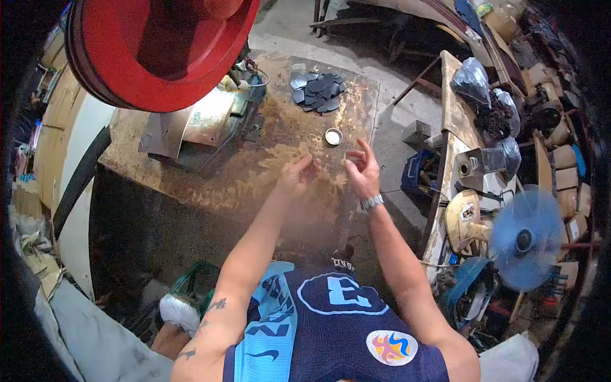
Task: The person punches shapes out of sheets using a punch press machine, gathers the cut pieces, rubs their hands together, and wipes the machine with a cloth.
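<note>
Hovering half-curled near a tin (pixel 333 136), the hands (pixel 363 176), grip unclear, face dark pieces (pixel 317 92), a red disc (pixel 113 54) partly hiding a table (pixel 280 114)

red wheel (pixel 121 63): cut off | fan blades (pixel 509 223): blurred | left grip (pixel 299 175), right grip (pixel 365 177): any contents unclear

Showing red on the wheel (pixel 114 51). Mottling brown and tan across the tabletop (pixel 219 184). Looking black on the piled pieces (pixel 318 93), blue on the fan (pixel 523 240). Running navy and light blue over the jersey (pixel 331 334), swirling pink, yellow and blue on its white patch (pixel 392 347).
</note>
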`<state>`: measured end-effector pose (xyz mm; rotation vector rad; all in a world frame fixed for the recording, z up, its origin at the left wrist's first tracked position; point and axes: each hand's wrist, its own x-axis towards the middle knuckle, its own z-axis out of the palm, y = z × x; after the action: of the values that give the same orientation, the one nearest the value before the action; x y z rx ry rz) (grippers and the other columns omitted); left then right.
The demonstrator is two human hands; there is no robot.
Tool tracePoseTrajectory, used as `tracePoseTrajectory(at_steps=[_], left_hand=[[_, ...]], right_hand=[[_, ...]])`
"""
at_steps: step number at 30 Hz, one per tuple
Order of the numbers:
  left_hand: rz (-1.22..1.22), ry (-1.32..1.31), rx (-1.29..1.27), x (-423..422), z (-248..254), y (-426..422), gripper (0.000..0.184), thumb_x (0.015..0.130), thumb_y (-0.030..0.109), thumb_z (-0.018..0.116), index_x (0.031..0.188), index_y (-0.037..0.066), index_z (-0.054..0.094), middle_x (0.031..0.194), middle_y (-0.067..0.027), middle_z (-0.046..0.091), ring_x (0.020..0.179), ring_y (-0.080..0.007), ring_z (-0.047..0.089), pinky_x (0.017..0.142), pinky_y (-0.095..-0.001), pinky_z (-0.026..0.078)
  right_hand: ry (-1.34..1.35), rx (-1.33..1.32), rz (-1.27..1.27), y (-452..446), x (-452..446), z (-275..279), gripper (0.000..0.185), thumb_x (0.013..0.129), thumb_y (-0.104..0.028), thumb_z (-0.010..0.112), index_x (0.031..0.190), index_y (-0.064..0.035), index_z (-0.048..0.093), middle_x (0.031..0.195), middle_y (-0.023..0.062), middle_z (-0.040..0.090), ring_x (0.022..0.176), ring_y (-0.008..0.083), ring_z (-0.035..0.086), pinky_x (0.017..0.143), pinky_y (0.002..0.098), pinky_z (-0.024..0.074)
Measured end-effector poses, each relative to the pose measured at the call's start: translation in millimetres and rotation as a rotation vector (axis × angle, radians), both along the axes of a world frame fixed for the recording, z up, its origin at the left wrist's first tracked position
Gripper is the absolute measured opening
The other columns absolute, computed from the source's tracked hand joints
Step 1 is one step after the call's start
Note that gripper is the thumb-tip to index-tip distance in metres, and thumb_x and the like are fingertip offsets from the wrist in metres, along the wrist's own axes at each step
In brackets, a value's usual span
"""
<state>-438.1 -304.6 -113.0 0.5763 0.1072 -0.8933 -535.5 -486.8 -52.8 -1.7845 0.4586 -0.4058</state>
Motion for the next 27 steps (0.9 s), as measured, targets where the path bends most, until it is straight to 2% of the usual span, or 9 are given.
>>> tracePoseTrajectory(at_steps=[2, 4, 7, 10, 16, 19, 21, 22, 27], left_hand=[[-0.016, 0.091, -0.031, -11.3, 23.8, 10.3, 0.019, 0.098, 0.020, 0.064, 0.111, 0.007, 0.067, 0.097, -0.0068, 0.070, 0.087, -0.0176, 0.068, 0.077, -0.0322, 0.055], [-0.039, 0.106, -0.052, -34.6, 46.3, 25.4, 0.021, 0.098, 0.023, 0.063, 0.111, 0.007, 0.066, 0.097, -0.0066, 0.069, 0.088, -0.0178, 0.066, 0.080, -0.0335, 0.054], [-0.071, -0.041, -0.221, -58.2, 64.4, 44.3, 0.022, 0.098, 0.026, 0.063, 0.110, 0.007, 0.066, 0.096, -0.0062, 0.067, 0.088, -0.0187, 0.064, 0.082, -0.0349, 0.052], [-0.068, -0.040, -0.217, -77.8, 81.2, 58.0, 0.024, 0.097, 0.028, 0.065, 0.108, 0.007, 0.065, 0.093, -0.0054, 0.065, 0.087, -0.0194, 0.063, 0.082, -0.0344, 0.052], [-0.068, -0.043, -0.214, -91.1, 95.3, 73.9, 0.024, 0.096, 0.027, 0.066, 0.107, 0.006, 0.067, 0.094, -0.0075, 0.068, 0.086, -0.0187, 0.066, 0.079, -0.0307, 0.056], [-0.100, -0.139, -0.268, -92.4, 87.3, 77.9, 0.017, 0.099, 0.023, 0.061, 0.106, 0.009, 0.068, 0.098, -0.0050, 0.071, 0.090, -0.0170, 0.066, 0.085, -0.0337, 0.053], [-0.110, -0.071, -0.284, -94.9, 86.7, 80.3, 0.018, 0.100, 0.024, 0.060, 0.106, 0.010, 0.068, 0.098, -0.0042, 0.071, 0.090, -0.0155, 0.068, 0.081, -0.0314, 0.055], [-0.081, -0.029, -0.212, -97.6, 93.3, 82.3, 0.023, 0.096, 0.027, 0.066, 0.106, 0.006, 0.067, 0.091, -0.0076, 0.069, 0.083, -0.0185, 0.067, 0.078, -0.0315, 0.058], [-0.049, -0.014, -0.251, -101.3, 83.9, 83.3, 0.029, 0.096, 0.034, 0.065, 0.107, 0.007, 0.066, 0.092, -0.0069, 0.067, 0.084, -0.0173, 0.066, 0.078, -0.0311, 0.056]], right_hand=[[-0.052, 0.115, 0.175, 18.3, -22.3, 24.2, 0.054, 0.089, -0.002, 0.063, 0.141, -0.0037, 0.050, 0.104, 0.0079, 0.068, 0.083, 0.0106, 0.065, 0.072, 0.0269, 0.0535], [-0.033, 0.040, 0.320, 45.5, -44.3, 71.7, 0.051, 0.087, -0.001, 0.063, 0.138, -0.0021, 0.054, 0.097, 0.0059, 0.068, 0.076, 0.0081, 0.062, 0.069, 0.0250, 0.0521], [-0.084, 0.008, 0.422, 62.7, -60.3, 105.4, 0.051, 0.085, 0.000, 0.063, 0.135, -0.0025, 0.056, 0.092, 0.0043, 0.068, 0.072, 0.0081, 0.060, 0.066, 0.0242, 0.0507], [-0.052, -0.060, 0.531, 65.7, -61.6, 125.3, 0.048, 0.085, 0.000, 0.063, 0.132, -0.0018, 0.058, 0.082, 0.0019, 0.065, 0.066, 0.0081, 0.058, 0.061, 0.0240, 0.0476], [-0.089, -0.096, 0.650, 77.3, -64.7, 139.6, 0.043, 0.085, 0.000, 0.061, 0.128, -0.0012, 0.062, 0.085, 0.0041, 0.067, 0.064, 0.0087, 0.058, 0.060, 0.0239, 0.0478], [-0.101, -0.070, 0.649, 84.9, -67.4, 139.7, 0.043, 0.084, 0.001, 0.060, 0.128, -0.0014, 0.062, 0.087, 0.0057, 0.068, 0.065, 0.0105, 0.060, 0.061, 0.0245, 0.0487], [-0.095, -0.088, 0.659, 88.5, -67.7, 140.7, 0.044, 0.084, 0.002, 0.060, 0.128, -0.0018, 0.062, 0.087, 0.0060, 0.068, 0.067, 0.0112, 0.061, 0.062, 0.0248, 0.0492], [-0.087, -0.109, 0.659, 89.7, -68.2, 142.0, 0.045, 0.084, 0.002, 0.059, 0.128, -0.0022, 0.062, 0.087, 0.0063, 0.068, 0.068, 0.0119, 0.062, 0.063, 0.0250, 0.0497], [-0.113, -0.208, 0.726, 92.1, -82.1, 144.5, 0.046, 0.083, 0.002, 0.059, 0.129, -0.0036, 0.063, 0.084, 0.0061, 0.068, 0.070, 0.0136, 0.063, 0.065, 0.0268, 0.0506]])
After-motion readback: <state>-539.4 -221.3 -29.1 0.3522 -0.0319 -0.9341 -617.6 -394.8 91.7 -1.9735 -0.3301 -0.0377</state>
